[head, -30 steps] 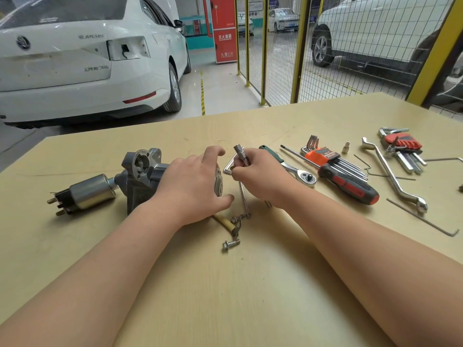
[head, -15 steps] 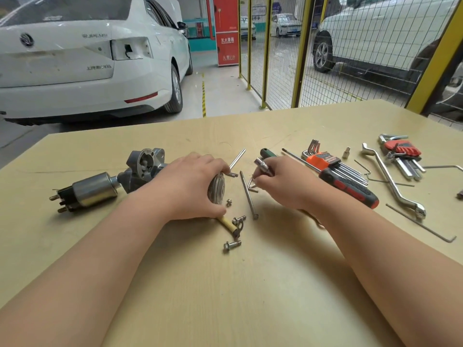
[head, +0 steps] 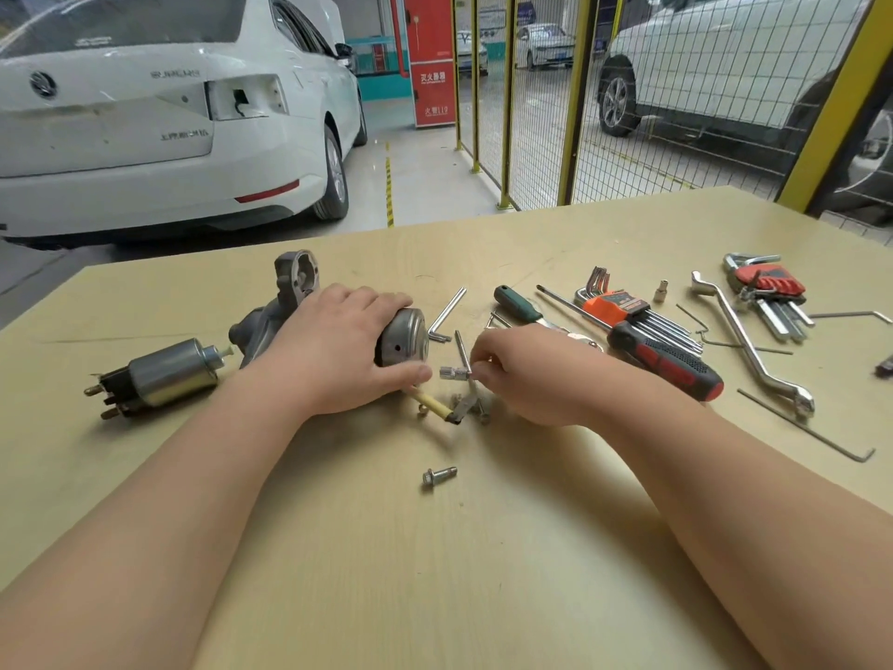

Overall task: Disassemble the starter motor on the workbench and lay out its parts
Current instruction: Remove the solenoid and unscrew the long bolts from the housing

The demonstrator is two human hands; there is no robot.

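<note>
Clamps left hand [head: 338,350] curled over starter motor [head: 263,326] lying on workbench [head: 435,573], presumably to stop rolling. Pinches small socket [head: 454,373] in right hand [head: 526,374] just beside end cap [head: 403,338], probably aiming at a fastener. Has solenoid [head: 164,374] and 1 bolt [head: 439,475] laid apart.

A person's left grip [head: 338,350] is clasping the starter motor [head: 405,337] on the bench [head: 435,573] while the right grip [head: 522,374] is pinching a small socket [head: 453,373] just beside it.

Matt pale wood workbench [head: 435,573]; dull grey metal starter motor [head: 403,333]; shiny metal solenoid [head: 169,374].
</note>
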